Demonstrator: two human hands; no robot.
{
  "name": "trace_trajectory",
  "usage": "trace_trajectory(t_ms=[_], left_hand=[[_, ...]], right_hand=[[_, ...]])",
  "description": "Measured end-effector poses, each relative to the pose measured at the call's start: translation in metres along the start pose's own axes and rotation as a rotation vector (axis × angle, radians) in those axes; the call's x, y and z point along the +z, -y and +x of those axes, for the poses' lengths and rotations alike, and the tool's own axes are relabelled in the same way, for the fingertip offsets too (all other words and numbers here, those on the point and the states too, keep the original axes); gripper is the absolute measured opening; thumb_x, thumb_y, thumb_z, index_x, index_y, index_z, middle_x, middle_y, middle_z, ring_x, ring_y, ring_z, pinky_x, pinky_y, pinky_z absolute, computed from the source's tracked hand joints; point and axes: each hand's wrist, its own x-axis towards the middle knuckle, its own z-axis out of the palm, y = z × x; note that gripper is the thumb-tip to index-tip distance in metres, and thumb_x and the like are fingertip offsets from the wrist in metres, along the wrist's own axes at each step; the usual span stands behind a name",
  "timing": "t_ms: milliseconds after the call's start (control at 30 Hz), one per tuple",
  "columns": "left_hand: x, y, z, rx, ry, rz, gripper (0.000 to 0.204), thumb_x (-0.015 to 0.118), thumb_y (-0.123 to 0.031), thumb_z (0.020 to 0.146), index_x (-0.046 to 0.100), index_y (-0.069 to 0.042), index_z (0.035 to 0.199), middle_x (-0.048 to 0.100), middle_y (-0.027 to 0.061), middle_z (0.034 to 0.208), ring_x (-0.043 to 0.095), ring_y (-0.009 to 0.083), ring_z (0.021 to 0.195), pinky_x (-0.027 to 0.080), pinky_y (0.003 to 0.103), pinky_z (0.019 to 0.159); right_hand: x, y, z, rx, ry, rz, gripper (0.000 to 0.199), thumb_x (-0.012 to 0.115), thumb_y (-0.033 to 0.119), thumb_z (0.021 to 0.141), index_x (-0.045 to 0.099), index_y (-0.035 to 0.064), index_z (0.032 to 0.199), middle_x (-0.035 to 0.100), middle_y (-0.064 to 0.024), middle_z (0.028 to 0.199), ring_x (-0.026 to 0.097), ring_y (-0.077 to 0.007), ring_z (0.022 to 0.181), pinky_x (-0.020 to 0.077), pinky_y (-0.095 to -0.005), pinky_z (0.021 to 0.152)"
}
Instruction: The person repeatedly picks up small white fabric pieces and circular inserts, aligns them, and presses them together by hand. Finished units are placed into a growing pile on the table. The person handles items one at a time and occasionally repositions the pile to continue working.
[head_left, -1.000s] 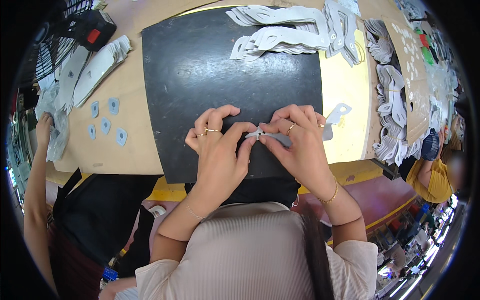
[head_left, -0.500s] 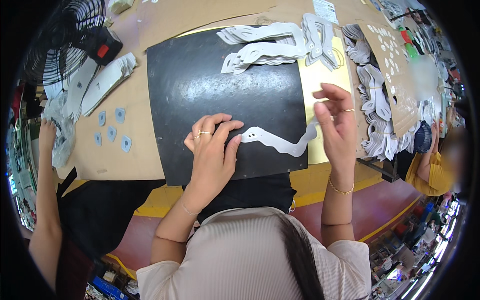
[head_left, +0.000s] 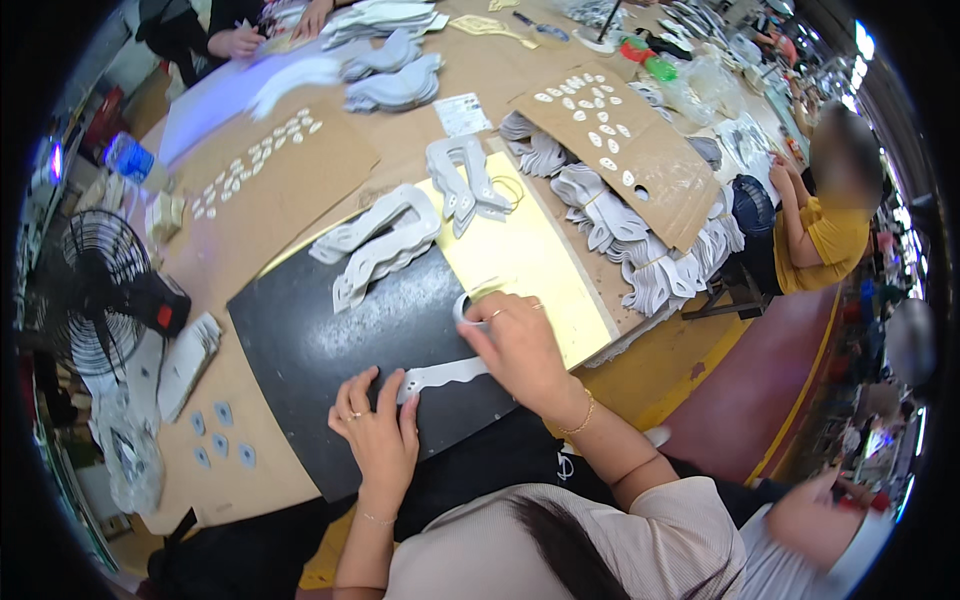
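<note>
A white wavy-edged strip (head_left: 445,373) with small holes at its left end lies on the black mat (head_left: 310,400). My left hand (head_left: 378,430) pins that left end between thumb and index finger, the other fingers spread on the mat. Over the strip's right end, my right hand (head_left: 520,350) is closed, its fingers bent. A curled white band (head_left: 463,308) shows at its thumb and fingertips; whether it is the strip's own end I cannot tell. Beyond the hands, stacks of grey-white U-shaped cut pieces (head_left: 385,245) rest on the mat and on a yellow sheet (head_left: 540,270).
Bundled cut pieces (head_left: 600,210) and a cardboard sheet (head_left: 570,130) with small white ovals lie to the right. On the left are a black fan (head_left: 100,280) and several small grey patches (head_left: 220,443). Other people work at the far side and right.
The view has swung right and up, showing more of the far table. My right hand has come in from beyond the strip's right end to over it. My left hand stays at the holed end.
</note>
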Motion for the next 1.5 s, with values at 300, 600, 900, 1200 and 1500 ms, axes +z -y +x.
trace_trajectory(t_ms=[300, 600, 900, 1200, 1500], left_hand=[[0.001, 0.001, -0.001, 0.057, -0.004, -0.113, 0.018, 0.067, -0.005, 0.092, 0.067, -0.007, 0.11, 0.059, 0.0107, 0.13, 0.049, 0.0319, 0.129, 0.028, 0.046, 0.111], [0.002, 0.005, 0.001, 0.002, -0.096, -0.296, 0.027, 0.065, -0.003, 0.091, 0.061, -0.004, 0.118, 0.064, 0.0124, 0.125, 0.055, 0.0326, 0.125, 0.031, 0.046, 0.108], [0.0, 0.009, 0.003, -0.023, -0.119, -0.29, 0.033, 0.072, -0.009, 0.087, 0.064, -0.008, 0.119, 0.066, 0.0093, 0.122, 0.058, 0.0294, 0.12, 0.034, 0.045, 0.104], [0.001, 0.009, 0.0, -0.029, -0.12, -0.29, 0.033, 0.072, -0.012, 0.09, 0.065, -0.01, 0.122, 0.067, 0.0077, 0.121, 0.059, 0.0277, 0.12, 0.035, 0.044, 0.103], [0.012, 0.01, -0.009, -0.053, -0.132, -0.306, 0.032, 0.067, -0.015, 0.095, 0.065, -0.01, 0.127, 0.064, 0.007, 0.126, 0.056, 0.0253, 0.124, 0.034, 0.044, 0.104]], right_hand=[[-0.004, -0.014, 0.01, 0.218, 0.087, 0.336, 0.035, 0.079, 0.017, 0.089, 0.066, 0.0025, 0.118, 0.068, -0.0129, 0.105, 0.068, -0.0258, 0.088, 0.0547, -0.0365, 0.082], [-0.131, -0.171, 0.05, 0.36, -0.418, -0.217, 0.032, 0.078, 0.016, 0.088, 0.073, 0.0032, 0.117, 0.066, -0.0135, 0.102, 0.067, -0.0236, 0.086, 0.0539, -0.0342, 0.078], [-0.124, -0.196, 0.06, 0.246, -0.296, -0.319, 0.038, 0.084, 0.02, 0.08, 0.076, 0.0025, 0.113, 0.065, -0.0149, 0.108, 0.064, -0.0302, 0.097, 0.0523, -0.0383, 0.087], [-0.137, -0.247, 0.07, 0.348, -0.177, -0.08, 0.023, 0.075, 0.012, 0.086, 0.066, -0.0002, 0.103, 0.061, -0.0122, 0.102, 0.06, -0.0257, 0.093, 0.0484, -0.0356, 0.084], [-0.151, -0.299, 0.092, 0.359, 0.054, 0.048, 0.023, 0.072, 0.006, 0.085, 0.055, 0.0029, 0.1, 0.053, -0.0041, 0.093, 0.05, -0.0153, 0.086, 0.0465, -0.0311, 0.079]])
